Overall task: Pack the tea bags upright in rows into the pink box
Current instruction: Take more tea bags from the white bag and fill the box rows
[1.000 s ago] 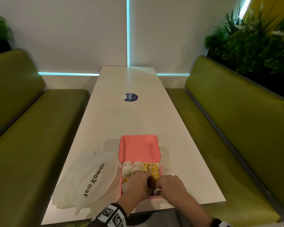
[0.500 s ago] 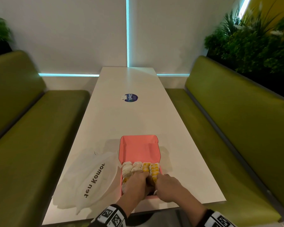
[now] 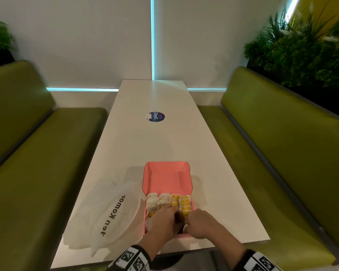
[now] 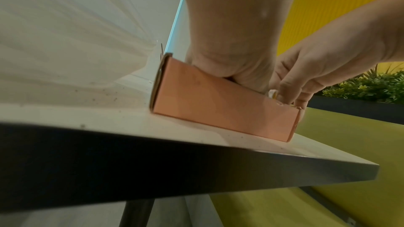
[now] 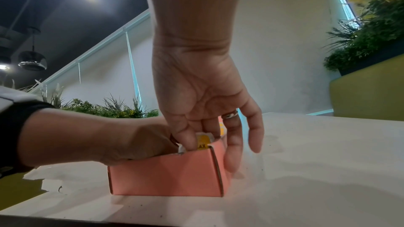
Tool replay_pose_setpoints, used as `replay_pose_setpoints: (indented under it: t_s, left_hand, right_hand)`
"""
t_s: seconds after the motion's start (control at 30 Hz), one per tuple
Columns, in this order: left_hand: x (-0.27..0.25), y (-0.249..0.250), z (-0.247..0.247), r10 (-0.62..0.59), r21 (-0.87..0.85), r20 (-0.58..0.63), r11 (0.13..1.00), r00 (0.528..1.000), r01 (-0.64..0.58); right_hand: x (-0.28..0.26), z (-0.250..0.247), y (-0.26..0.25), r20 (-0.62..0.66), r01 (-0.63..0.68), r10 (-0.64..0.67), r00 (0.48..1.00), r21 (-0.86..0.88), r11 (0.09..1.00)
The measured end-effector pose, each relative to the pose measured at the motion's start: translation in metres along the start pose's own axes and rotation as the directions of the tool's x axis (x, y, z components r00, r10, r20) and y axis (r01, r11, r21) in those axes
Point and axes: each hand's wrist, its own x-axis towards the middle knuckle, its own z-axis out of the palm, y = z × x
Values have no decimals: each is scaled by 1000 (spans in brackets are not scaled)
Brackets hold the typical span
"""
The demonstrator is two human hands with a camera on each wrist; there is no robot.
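The pink box (image 3: 167, 178) stands open near the table's front edge, its lid flap lying back. Upright tea bags (image 3: 165, 200), white and yellow, fill its far part in rows. My left hand (image 3: 174, 214) reaches down among the bags in the near part, fingers hidden inside. My right hand (image 5: 196, 144) pinches a yellow and white tea bag (image 5: 204, 141) between thumb and forefinger at the box's near right corner. Its middle finger lies outside along the box wall (image 5: 166, 177). From the left wrist view, both hands dip over the box's front wall (image 4: 218, 106).
A white plastic bag (image 3: 108, 212) with dark lettering lies just left of the box. A round blue sticker (image 3: 156, 116) sits mid-table. Green benches (image 3: 37, 173) (image 3: 282, 153) flank the white table (image 3: 145, 145). The front table edge (image 3: 233, 244) runs close behind the box.
My right hand has slid left toward my left hand and settled lower at the box's near right corner. The left hand has stayed in the box.
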Motion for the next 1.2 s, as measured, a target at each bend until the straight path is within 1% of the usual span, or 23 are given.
replay_pose_setpoints:
  t_s: [0.03, 0.1, 0.13, 0.17, 0.23, 0.33, 0.43, 0.47, 0.57, 0.6, 0.63, 0.7, 0.73, 0.8, 0.83, 0.87, 0.9, 0.93, 0.97, 1.03, 1.07, 1.1, 1.2]
  left_hand:
    - [2, -2, 6, 48, -33, -46, 998, 998, -50]
    - [-1, -3, 8, 87, -102, -85, 990, 993, -95]
    - [-2, -5, 7, 83, -89, -75, 992, 994, -90]
    - [0, -8, 11, 83, -69, -98, 994, 992, -90]
    - [-1, -7, 8, 111, -52, -109, 992, 988, -117]
    - [-1, -8, 5, 128, -69, -100, 988, 987, -135]
    - [1, -15, 1, 134, -20, -146, 990, 980, -138]
    - [-1, -18, -2, 141, 7, -148, 990, 979, -141]
    - [-6, -32, -10, 178, 130, -223, 980, 959, -152]
    - [-8, -35, -15, 194, 110, -230, 979, 954, -173]
    - [-9, -38, -17, 194, 31, -214, 981, 958, -191]
    - [-10, -45, -17, 170, -41, -204, 983, 964, -182]
    - [-11, -46, -17, 139, -72, -191, 985, 972, -156]
    - [-11, -51, -11, 175, -24, -234, 982, 956, -186]
    - [-13, -51, -13, 182, -49, -242, 979, 953, -199]
    - [-13, -49, -14, 211, -53, -238, 972, 948, -229]
    - [-14, -47, -13, 269, -27, -236, 959, 934, -283]
    - [-16, -45, -12, 312, -20, -155, 948, 938, -318]
    - [-17, -43, -9, 352, -47, -108, 933, 930, -358]
    - [-20, -37, -4, 425, -20, -5, 905, 905, -425]
    - [-20, -34, -3, 434, 25, 27, 900, 900, -435]
    - [-19, -33, -3, 417, 56, 48, 906, 908, -419]
    - [-18, -28, -6, 357, 92, 122, 925, 926, -369]
  right_hand:
    - [0, 0, -1, -3, -4, 4, 1000, 4, 1000]
    - [-1, 1, -4, -16, -12, 12, 1000, 5, 1000]
    - [-1, 1, -5, -28, -13, 13, 1000, -2, 1000]
    - [-1, 2, -7, -40, -12, 12, 999, -13, 1000]
    - [0, 3, -7, -60, -18, 14, 998, -53, 998]
    - [-1, 3, -7, -133, -21, 4, 991, -125, 992]
    - [1, 5, -6, -260, -18, -9, 966, -105, 994]
    - [1, 6, -6, -290, -20, -8, 957, -95, 995]
    - [3, 8, -4, -363, -44, 4, 932, -102, 994]
    - [5, 9, -4, -369, -48, 2, 930, -115, 992]
    - [3, 8, -6, -370, -43, -2, 929, -113, 993]
    - [3, 7, -8, -397, -32, -3, 918, -83, 996]
    - [3, 9, -7, -416, -31, -7, 909, -84, 996]
    - [1, 7, -5, -487, -18, -30, 873, -92, 996]
    - [-3, 2, -6, -448, 1, -37, 893, -80, 997]
    - [-7, -3, -8, -441, 15, -34, 897, -48, 999]
    - [-7, -3, -6, -430, 29, -56, 901, -70, 997]
    - [-7, -1, -5, -416, 78, -114, 902, -102, 992]
    - [-9, -1, -4, -360, 106, -141, 922, -116, 988]
    - [-14, 2, -9, -228, 115, -157, 961, -184, 976]
    - [-14, 4, -10, -174, 105, -142, 974, -209, 972]
    - [-14, 6, -11, -135, 91, -124, 983, -229, 969]
    - [-11, 10, -10, -104, 41, -74, 992, -292, 956]
